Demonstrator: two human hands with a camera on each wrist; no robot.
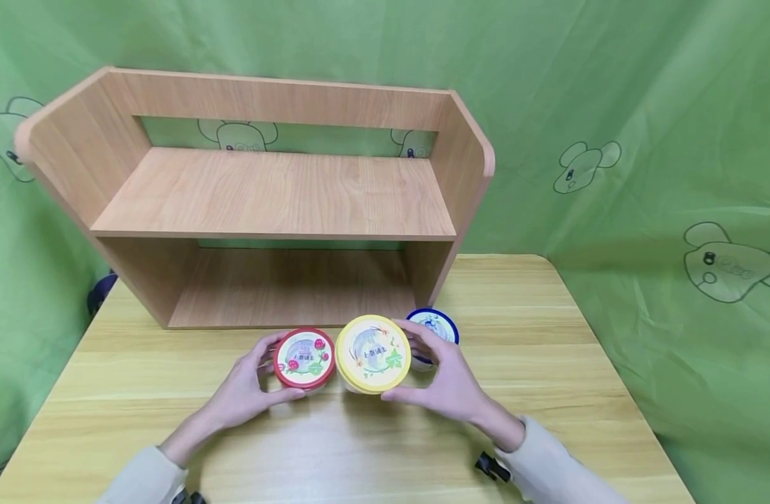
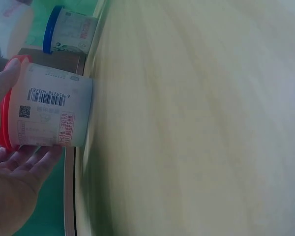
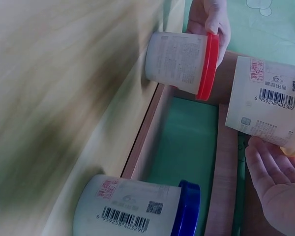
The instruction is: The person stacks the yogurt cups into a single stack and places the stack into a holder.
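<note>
My left hand (image 1: 241, 393) grips a red-lidded tub (image 1: 304, 359) by its sides, thumb near the front and fingers round the far left. Its white wall with a barcode shows in the left wrist view, with the base at the tabletop. My right hand (image 1: 449, 378) holds a yellow-lidded tub (image 1: 373, 354) between thumb and fingers, raised above the table in the right wrist view. A blue-lidded tub (image 3: 132, 209) stands upright on the table behind my right hand, which partly hides it in the head view.
A two-tier wooden shelf (image 1: 278, 192) stands at the back of the table (image 1: 517, 336), its lower front edge just beyond the tubs. Green cloth (image 1: 612, 105) with printed animal heads hangs behind and to the right.
</note>
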